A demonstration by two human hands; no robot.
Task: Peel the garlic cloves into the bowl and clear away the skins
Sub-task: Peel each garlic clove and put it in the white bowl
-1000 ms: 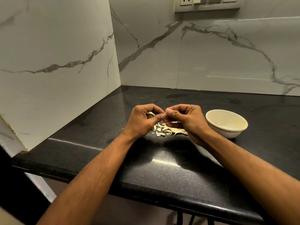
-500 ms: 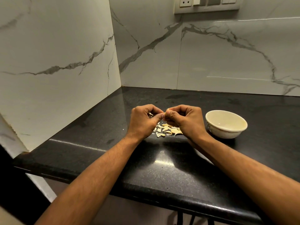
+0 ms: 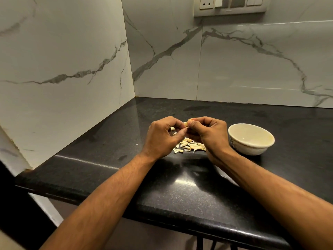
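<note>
My left hand (image 3: 163, 137) and my right hand (image 3: 209, 134) meet fingertip to fingertip above the counter, both pinching one small pale garlic clove (image 3: 185, 124); only its tip shows between the fingers. Below the hands a small pile of garlic cloves and skins (image 3: 189, 146) lies on the black counter. A cream bowl (image 3: 251, 139) stands just right of my right hand; its visible inside looks bare.
The black stone counter (image 3: 180, 192) fills the corner, with marble-pattern walls at the left and back. A switch and socket plate (image 3: 229, 5) is high on the back wall. The counter's front edge runs under my forearms.
Both hands stay together on the clove, with only small finger shifts; a little more of the clove's tip shows now. Pile and bowl have not moved.
</note>
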